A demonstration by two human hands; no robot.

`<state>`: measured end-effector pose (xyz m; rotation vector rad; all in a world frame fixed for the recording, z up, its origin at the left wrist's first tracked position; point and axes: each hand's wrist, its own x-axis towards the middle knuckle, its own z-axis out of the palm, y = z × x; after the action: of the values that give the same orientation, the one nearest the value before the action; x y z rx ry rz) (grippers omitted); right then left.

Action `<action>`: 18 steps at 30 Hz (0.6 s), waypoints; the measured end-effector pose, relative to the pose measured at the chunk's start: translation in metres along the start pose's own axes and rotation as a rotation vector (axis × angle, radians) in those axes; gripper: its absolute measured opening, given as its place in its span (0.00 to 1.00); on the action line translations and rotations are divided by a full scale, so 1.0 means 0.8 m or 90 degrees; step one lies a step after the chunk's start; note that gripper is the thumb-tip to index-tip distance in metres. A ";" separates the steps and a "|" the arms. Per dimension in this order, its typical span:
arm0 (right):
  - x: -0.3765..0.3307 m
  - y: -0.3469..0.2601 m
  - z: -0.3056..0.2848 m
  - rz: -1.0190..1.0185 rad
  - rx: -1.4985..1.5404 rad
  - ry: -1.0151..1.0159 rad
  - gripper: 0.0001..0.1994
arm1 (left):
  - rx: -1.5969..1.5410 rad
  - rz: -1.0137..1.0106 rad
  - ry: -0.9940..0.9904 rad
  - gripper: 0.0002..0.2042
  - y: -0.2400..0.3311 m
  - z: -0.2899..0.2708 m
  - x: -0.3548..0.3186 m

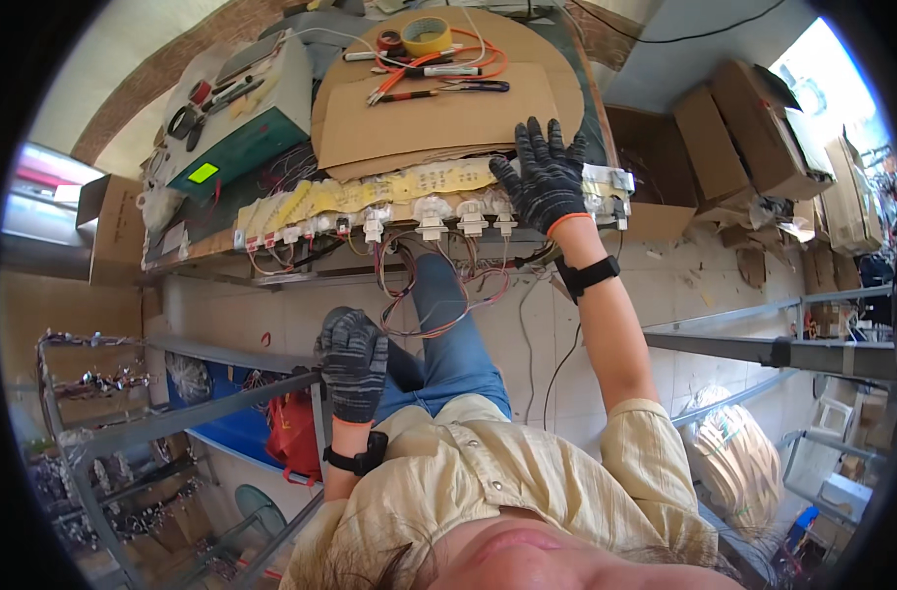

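Both my hands wear dark grey striped knit gloves with orange cuffs. My right hand lies with fingers spread on the right part of a long test board covered in yellowed film, along the bench's front edge. White connectors line the board's front, and bundled thin wires hang from it in loops. My left hand rests over my bent knee, close to a metal rack's end, fingers loosely bent downward. I see nothing held in it; its fingertips are partly hidden.
Cardboard on the bench carries tape rolls, orange cable, markers and a utility knife. A green-fronted tester with a lit screen stands left. Metal racks flank me; cardboard boxes pile up at right. A red bag hangs at lower left.
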<state>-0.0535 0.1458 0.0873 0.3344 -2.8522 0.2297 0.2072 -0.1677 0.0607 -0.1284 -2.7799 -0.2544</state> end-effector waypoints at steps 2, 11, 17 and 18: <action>0.001 0.002 0.005 -0.005 -0.003 -0.005 0.41 | 0.021 -0.009 0.009 0.14 0.010 -0.005 0.019; 0.000 -0.006 -0.001 0.033 -0.027 -0.037 0.38 | 0.005 -0.075 -0.039 0.10 0.008 0.003 0.047; -0.002 0.000 0.025 0.027 0.032 0.053 0.40 | 0.026 -0.047 -0.007 0.12 -0.019 0.018 0.022; -0.002 -0.003 0.025 0.019 -0.001 0.051 0.40 | 0.010 -0.035 -0.019 0.12 -0.023 0.020 0.017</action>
<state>-0.0562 0.1401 0.0685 0.2756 -2.7802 0.2418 0.1873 -0.1818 0.0478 -0.0528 -2.8179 -0.2467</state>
